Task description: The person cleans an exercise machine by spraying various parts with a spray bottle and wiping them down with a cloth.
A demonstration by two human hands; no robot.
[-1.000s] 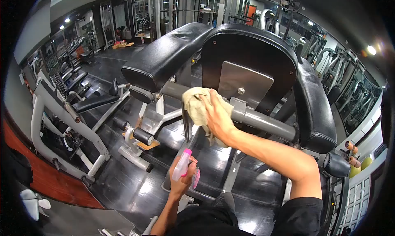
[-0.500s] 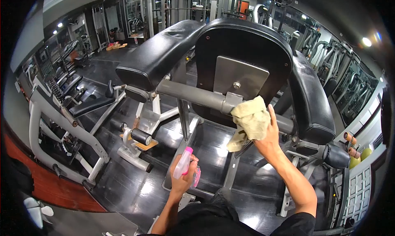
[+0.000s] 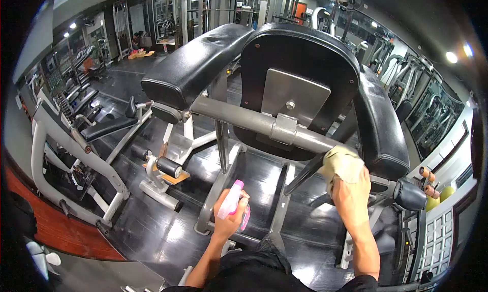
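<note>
My right hand [image 3: 352, 193] is closed on a pale yellow cloth [image 3: 341, 165], pressed against the right end of a grey metal crossbar [image 3: 239, 117]. The cloth hides that end of the bar. Low in the middle, my left hand [image 3: 229, 214] grips a clear spray bottle [image 3: 232, 200] with pink parts, apart from the machine. Behind the bar stands the black backrest [image 3: 305, 53], with a metal plate [image 3: 294, 97] bolted to it. Black padded armrests flank it, a left pad [image 3: 195, 63] and a right pad [image 3: 381, 124].
Grey frame tubes [image 3: 223, 185] run along the glossy black floor below. Another machine's frame [image 3: 76, 149] stands at left, near a reddish-brown floor strip [image 3: 66, 226]. A black roller [image 3: 410, 193] juts out at right. More gym machines and mirrors line the back.
My right hand has slid the cloth rightward and down along the crossbar, from near the centre bracket to its right end. The left hand still holds the spray bottle.
</note>
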